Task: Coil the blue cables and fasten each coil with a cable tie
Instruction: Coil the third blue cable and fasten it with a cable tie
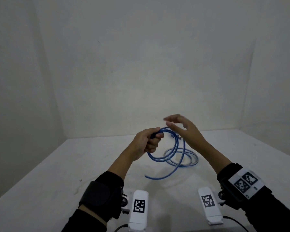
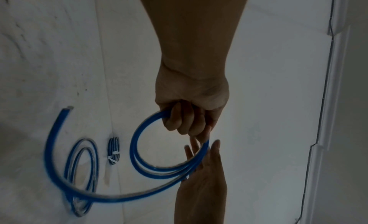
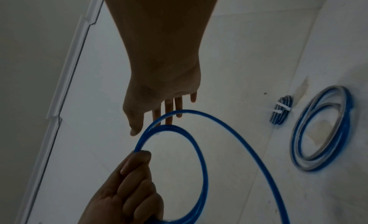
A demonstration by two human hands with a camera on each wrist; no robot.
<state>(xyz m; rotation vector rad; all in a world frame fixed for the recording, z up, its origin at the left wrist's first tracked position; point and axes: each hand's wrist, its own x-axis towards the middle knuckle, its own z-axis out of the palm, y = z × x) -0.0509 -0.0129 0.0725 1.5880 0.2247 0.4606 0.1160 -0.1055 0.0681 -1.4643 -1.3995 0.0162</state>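
While a partly wound blue cable (image 1: 166,146) is gripped in the curled fingers of the left hand (image 1: 146,141) at mid-frame of the head view, two or three loops are seen hanging below the fist. The right hand (image 1: 182,129), just right of it, is held with fingers straight and spread, nothing grasped; the loop tops pass beside its fingertips (image 3: 169,117). The free cable tail (image 1: 157,177) is trailed toward lower centre over the white table (image 1: 57,173). Further right, a loose blue coil (image 3: 322,128) is laid flat. Beside it, a small coil (image 3: 280,110) bound with a white cable tie (image 3: 278,108) is noted.
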